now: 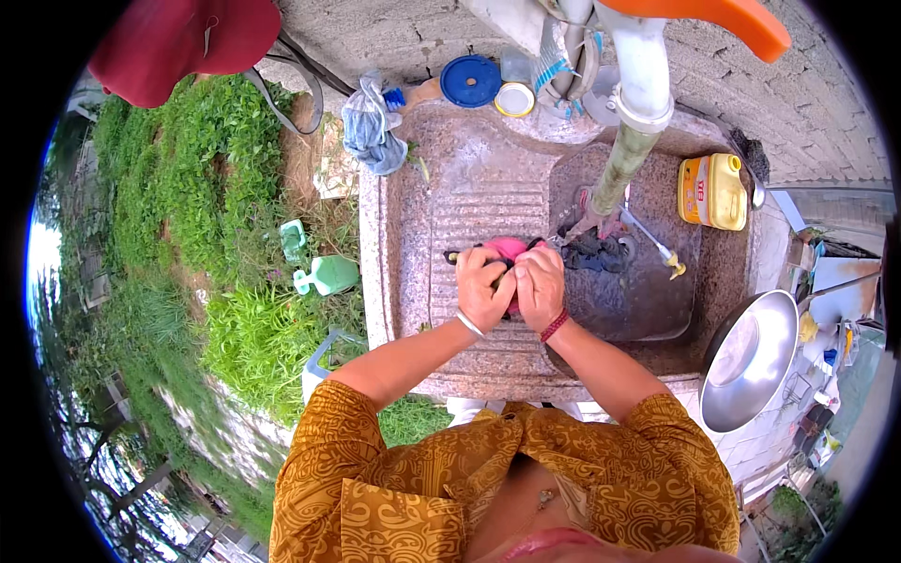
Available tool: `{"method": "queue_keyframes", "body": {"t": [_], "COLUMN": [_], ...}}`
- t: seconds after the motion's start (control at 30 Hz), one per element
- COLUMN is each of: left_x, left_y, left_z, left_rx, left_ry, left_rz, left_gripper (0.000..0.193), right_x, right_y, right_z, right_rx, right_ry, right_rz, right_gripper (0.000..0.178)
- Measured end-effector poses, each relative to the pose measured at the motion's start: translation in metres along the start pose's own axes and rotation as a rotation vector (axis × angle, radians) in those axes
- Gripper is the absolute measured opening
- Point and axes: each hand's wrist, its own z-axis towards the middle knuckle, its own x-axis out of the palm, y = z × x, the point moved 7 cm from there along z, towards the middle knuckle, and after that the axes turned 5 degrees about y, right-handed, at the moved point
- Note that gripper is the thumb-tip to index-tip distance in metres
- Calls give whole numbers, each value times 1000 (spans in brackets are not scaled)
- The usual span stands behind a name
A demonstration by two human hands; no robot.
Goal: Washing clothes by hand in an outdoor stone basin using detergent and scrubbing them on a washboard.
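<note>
Both my hands are closed on a bunched pink-and-black cloth [508, 247] over the ribbed washboard of a speckled stone sink [375, 216]. My left hand [482, 290] wears a white band at its wrist and presses down on the cloth's left part. Close beside it, my right hand [541, 286], with a red bracelet, grips the right part. Most of the cloth is hidden under my fingers. To the right, dark wet fabric [597, 253] lies in the sink's basin, near the lower end of a pale pipe [631, 150].
A thin white rod with a yellow end [662, 246] lies in the basin. A yellow jug [710, 192] stands at the right, above a metal wok [749, 361]. Blue-grey cloth [371, 127] hangs at the far left corner; a blue lid [471, 81] rests behind. Green containers [330, 275] lie among plants.
</note>
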Motion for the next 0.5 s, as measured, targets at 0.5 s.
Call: {"method": "queue_keyframes", "body": {"t": [0.5], "left_x": [20], "left_y": [36], "left_z": [58], "left_rx": [-15], "left_ry": [152], "left_rz": [211], "left_gripper": [27], "right_x": [14], "right_y": [-40], "right_z": [58], "right_rx": [113], "right_ry": [54], "right_rz": [-123], "right_gripper": [18]}}
